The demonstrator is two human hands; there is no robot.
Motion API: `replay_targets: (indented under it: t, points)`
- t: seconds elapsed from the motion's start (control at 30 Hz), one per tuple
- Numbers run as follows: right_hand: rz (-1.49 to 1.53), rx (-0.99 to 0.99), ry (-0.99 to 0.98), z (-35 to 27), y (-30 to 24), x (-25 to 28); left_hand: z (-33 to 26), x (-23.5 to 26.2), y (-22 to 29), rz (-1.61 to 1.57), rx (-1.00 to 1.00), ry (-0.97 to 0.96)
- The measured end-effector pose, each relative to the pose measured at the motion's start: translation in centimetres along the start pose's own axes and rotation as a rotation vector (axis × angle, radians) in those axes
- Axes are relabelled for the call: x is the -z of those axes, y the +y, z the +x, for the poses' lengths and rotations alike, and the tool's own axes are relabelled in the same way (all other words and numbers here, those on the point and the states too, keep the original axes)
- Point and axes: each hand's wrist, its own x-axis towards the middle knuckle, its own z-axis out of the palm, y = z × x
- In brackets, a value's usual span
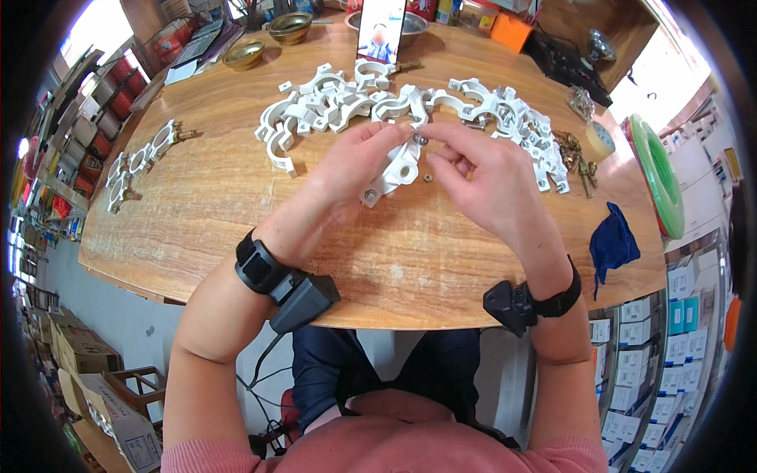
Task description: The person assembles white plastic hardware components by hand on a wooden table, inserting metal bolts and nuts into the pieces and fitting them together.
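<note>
Pink shirt cloth (402,445) fills the bottom edge of the frame, nearest the camera, with the desk (386,272) beyond it. Just above the centre of the frame, the hands come together over one white clamp (392,169): the left hand (351,162) grips it from the left side, while the fingertips of the right hand (493,173) close in around a small metal fastener (420,139) at its upper end. Whether those fingertips pinch the fastener or only touch it, I cannot tell. By my reading, the step in hand is fitting or turning this hardware, and the next move calls for a steady left grip and fine, aligned finger work on the right. A small loose nut (428,178) lies just beside the clamp. The clamp itself is tilted, its lower end pointing to the lower left; it is smooth and pale, with a round, metal-lined hole near its middle and a metal nut seated at that lower end. Its upper end is partly hidden by fingers.
</note>
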Motion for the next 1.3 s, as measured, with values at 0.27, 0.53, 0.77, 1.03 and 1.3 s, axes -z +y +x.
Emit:
replay_targets:
  t: [0.27, 0.53, 0.77, 1.03, 1.3]
  points:
    - [-0.003, -0.022, -0.016, -0.17, -0.3, 0.19, 0.03, -0.05, -0.32, -0.041, -0.009, -0.015]
    - [-0.09, 0.06, -0.053, -0.2, 0.06, 0.37, 0.0, 0.18, -0.02, 0.014, -0.029, -0.049]
    - [-0.013, 0.005, -0.04, -0.15, -0.13, -0.05, -0.17, 0.15, -0.05, -0.026, -0.037, -0.024]
    - [-0.045, -0.019, -0.041, -0.19, -0.25, 0.06, 0.19, 0.39, -0.22, -0.014, -0.019, -0.026]
    - [-0.089, 0.0, -0.06, -0.24, -0.14, 0.22, -0.09, 0.04, 0.09, -0.024, -0.014, -0.007]
